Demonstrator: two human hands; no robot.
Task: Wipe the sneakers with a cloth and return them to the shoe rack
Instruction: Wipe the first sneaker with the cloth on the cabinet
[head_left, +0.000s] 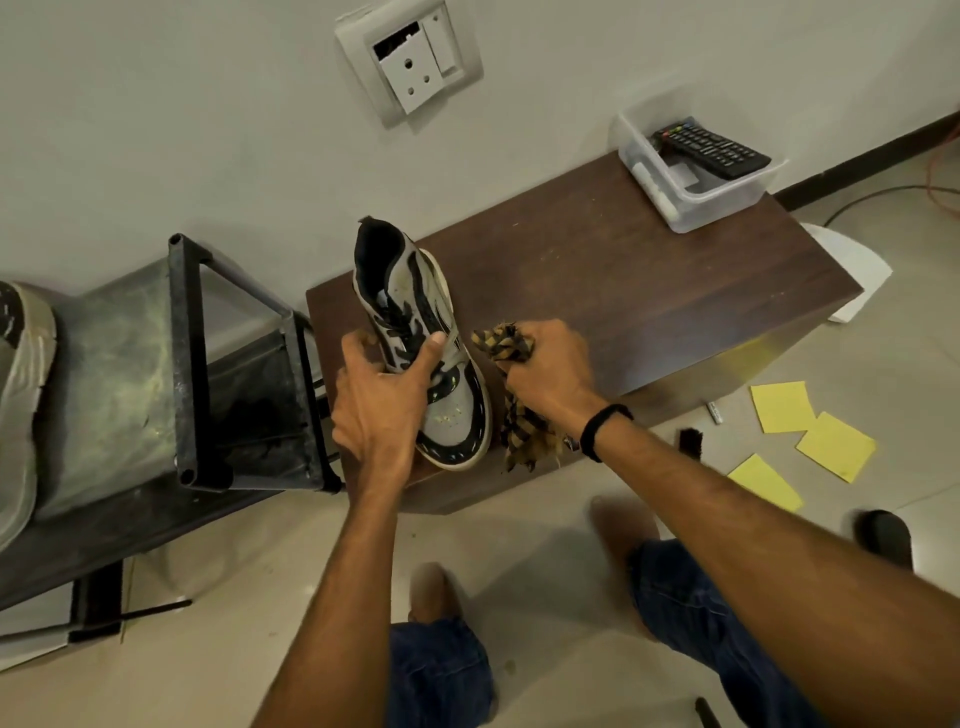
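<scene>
A grey-and-black sneaker (402, 296) stood on its sole on the dark brown tabletop (623, 270) at the centre of the frame, heel toward the top of the frame and the wall, toe toward the bottom, near the tabletop's front edge. The left grip (382, 400) grasped it across the middle: the thumb lay over the laces on the shoe's right side, and the fingers curled around its left side. So the heel stuck out above that grip and the toe cap showed just to its right.

The right grip (545, 374) was clenched around a yellow-and-black checked cloth (501, 343). It sat just right of the sneaker, level with the laces. One bunch of cloth stuck out toward the shoe and a loose tail hung below the wrist. Whether the cloth touched the shoe could not be told. A black wristband (602, 431) circled that wrist.

At the far left of the frame a second sneaker (21, 395) lay on the shoe rack (184, 358), well apart from both grips.

In the upper right, a clear plastic box (717, 208) on the tabletop held a remote control (711, 150). Yellow paper sheets (784, 405) lay on the floor at the right.
</scene>
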